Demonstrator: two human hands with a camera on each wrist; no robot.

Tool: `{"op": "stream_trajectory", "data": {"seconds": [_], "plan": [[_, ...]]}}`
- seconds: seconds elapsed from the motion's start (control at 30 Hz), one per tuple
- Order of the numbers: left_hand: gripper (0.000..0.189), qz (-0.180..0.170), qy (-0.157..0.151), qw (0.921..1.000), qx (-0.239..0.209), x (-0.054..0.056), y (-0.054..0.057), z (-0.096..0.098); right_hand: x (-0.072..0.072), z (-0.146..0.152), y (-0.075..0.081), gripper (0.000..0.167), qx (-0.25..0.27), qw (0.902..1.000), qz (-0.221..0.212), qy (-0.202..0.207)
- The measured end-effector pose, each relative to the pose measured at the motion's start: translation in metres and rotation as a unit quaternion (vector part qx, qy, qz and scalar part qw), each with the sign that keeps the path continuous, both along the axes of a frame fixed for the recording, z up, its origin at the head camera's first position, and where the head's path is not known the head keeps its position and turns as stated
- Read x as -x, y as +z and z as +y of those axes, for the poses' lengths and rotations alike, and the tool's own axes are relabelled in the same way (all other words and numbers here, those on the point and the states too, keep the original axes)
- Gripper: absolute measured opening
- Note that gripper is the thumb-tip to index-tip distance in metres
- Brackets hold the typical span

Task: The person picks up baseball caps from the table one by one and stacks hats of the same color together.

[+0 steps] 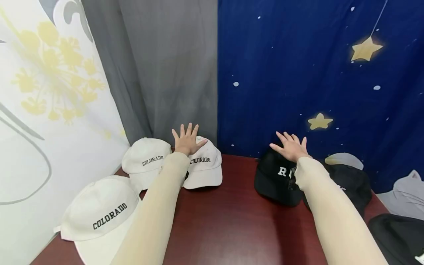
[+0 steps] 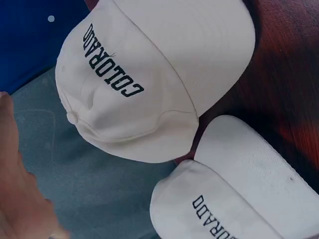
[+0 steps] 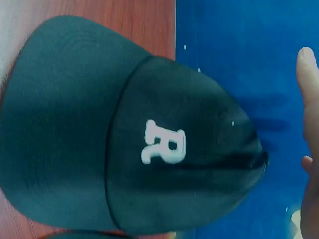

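With fingers spread, my left hand (image 1: pixel 186 143) hovers over the back of a white baseball cap (image 1: pixel 207 167) lettered COLORADO. In the left wrist view the hand (image 2: pixel 22 184) shows at the left edge, apart from that cap (image 2: pixel 164 64). A second white COLORADO cap (image 1: pixel 145 152) lies just left of it, partly behind my sleeve. My right hand (image 1: pixel 291 148), fingers also extended, is above a black baseball cap (image 1: pixel 269 180) with a white letter R. The right wrist view shows this black cap (image 3: pixel 199 109) brim toward me, the hand (image 3: pixel 310 104) beyond its crown.
A larger white COLORADO cap (image 1: pixel 96 206) sits at the front left. Two more black caps stand on the right, one (image 1: pixel 356 182) partly behind my sleeve, another (image 1: pixel 394 235) at the frame's edge. Curtains (image 1: pixel 281 73) hang behind the dark red table (image 1: pixel 228 221).
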State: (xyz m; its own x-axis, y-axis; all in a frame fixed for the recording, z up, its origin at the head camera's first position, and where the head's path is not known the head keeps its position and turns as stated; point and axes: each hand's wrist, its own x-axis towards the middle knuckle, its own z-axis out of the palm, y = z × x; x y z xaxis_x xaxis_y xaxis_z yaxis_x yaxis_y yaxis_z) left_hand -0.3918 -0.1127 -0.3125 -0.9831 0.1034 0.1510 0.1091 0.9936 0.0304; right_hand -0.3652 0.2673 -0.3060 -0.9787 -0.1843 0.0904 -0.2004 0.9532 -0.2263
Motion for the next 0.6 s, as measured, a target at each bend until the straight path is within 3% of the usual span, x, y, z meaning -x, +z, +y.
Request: {"op": "stream_trajectory", "data": {"seconds": [0.13,0.3,0.4,0.6], "plan": [[0.076,-0.029,-0.013,0.9949,-0.096,-0.008,-0.003,-0.004,-0.002,-0.013,-0.002,0.080,0.071,0.9972,0.002,0.024],[0.079,-0.085,0.000,0.9722,-0.218,-0.022,-0.012,-0.017,0.001,-0.039,-0.013,0.078,0.192,0.9781,-0.002,0.081],[0.078,-0.098,0.012,0.9638,-0.248,-0.028,-0.021,-0.028,0.005,-0.054,-0.025,0.077,0.225,0.9697,-0.006,0.095],[0.076,-0.094,0.024,0.9572,-0.272,-0.034,-0.041,-0.038,0.008,-0.079,-0.050,0.075,0.261,0.9610,-0.041,0.082]]}}
